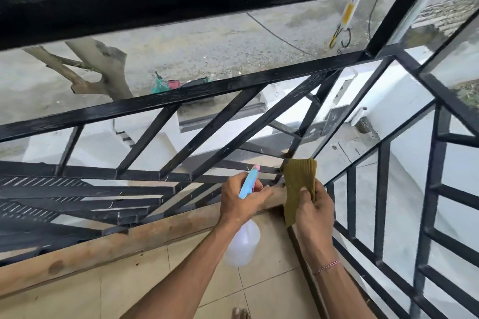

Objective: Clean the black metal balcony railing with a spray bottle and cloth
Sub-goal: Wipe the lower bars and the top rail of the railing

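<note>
Right hand (312, 208) gripping cloth (300, 184) against railing (181, 97)

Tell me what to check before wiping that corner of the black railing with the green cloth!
1. Cloth held firmly: ok. The right hand pinches the olive cloth.
2. Cloth at the corner: ok. Its top edge lies against the railing corner post.
3. Spray bottle ready: ok. The left hand grips the spray bottle by its blue head.
4. Nozzle aimed at the bars: ok, it points toward them.
5. Liquid left in the bottle: cannot tell.
6. Bars already wet: cannot tell.
</note>
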`<control>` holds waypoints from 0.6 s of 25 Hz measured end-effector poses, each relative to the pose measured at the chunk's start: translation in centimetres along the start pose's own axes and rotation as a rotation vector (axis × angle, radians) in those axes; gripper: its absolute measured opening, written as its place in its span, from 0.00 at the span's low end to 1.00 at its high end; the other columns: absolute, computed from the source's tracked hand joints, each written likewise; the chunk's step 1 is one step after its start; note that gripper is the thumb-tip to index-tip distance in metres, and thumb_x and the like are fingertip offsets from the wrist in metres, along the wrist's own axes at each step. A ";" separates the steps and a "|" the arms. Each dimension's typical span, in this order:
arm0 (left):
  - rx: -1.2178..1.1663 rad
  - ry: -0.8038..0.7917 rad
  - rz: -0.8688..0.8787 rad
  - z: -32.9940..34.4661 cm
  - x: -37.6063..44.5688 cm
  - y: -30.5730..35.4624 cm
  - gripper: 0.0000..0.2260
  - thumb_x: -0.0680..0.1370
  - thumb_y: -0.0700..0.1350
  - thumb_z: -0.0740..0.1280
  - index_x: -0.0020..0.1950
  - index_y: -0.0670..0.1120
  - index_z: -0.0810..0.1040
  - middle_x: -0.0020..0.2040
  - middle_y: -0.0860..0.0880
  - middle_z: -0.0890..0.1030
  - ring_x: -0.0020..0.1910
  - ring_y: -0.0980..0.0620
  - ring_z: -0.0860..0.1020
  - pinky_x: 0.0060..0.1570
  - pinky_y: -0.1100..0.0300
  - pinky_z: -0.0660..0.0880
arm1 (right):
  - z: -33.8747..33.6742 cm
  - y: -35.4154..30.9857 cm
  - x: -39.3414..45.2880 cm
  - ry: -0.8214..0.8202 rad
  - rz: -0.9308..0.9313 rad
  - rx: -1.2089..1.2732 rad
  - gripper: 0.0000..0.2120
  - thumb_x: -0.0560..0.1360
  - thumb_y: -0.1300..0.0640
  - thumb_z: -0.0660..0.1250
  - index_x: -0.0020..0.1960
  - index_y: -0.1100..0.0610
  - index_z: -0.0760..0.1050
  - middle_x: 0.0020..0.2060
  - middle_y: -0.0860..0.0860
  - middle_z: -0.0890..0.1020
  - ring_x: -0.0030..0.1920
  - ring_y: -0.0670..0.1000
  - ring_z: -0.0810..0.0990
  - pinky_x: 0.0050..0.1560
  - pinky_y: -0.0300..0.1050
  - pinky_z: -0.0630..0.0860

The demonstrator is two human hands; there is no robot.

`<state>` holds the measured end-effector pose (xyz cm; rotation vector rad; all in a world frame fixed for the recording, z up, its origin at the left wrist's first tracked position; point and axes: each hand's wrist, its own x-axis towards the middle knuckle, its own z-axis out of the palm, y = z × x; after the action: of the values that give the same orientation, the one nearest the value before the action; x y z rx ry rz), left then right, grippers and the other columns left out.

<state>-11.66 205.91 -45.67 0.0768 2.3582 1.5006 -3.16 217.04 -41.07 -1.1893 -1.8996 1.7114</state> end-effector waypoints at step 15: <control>0.132 0.077 0.007 3.7 0.5 3.0 0.14 0.69 0.50 0.78 0.32 0.47 0.76 0.26 0.54 0.74 0.27 0.55 0.73 0.30 0.55 0.75 | -2.0 1.3 1.6 0.054 0.066 -0.016 0.14 0.84 0.56 0.57 0.63 0.44 0.76 0.50 0.43 0.84 0.52 0.48 0.81 0.56 0.54 0.79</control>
<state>-11.40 210.56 -44.57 0.0601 2.5189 1.3720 -2.19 219.52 -42.31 -1.3049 -1.8657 1.6821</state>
